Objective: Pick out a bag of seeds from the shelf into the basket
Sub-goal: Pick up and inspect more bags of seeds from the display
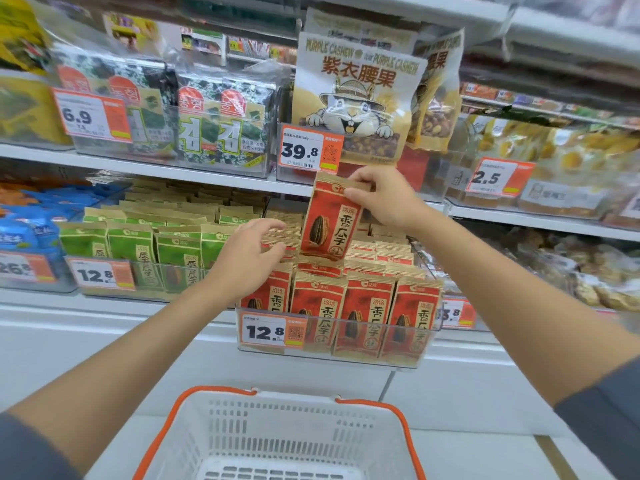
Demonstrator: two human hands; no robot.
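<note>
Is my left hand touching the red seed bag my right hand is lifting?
Apart. The head view shows stacked bag tops between the left hand and the lifted red seed bag.

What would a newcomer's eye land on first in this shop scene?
First, the red bag of sunflower seeds held up in the middle of the view, pinched at its top edge by the right hand, while the left hand reaches among the packed red bags below it. Above looms a big purple cashew bag with a cartoon animal in a hat, and at the bottom waits a white basket with orange handles.
</note>
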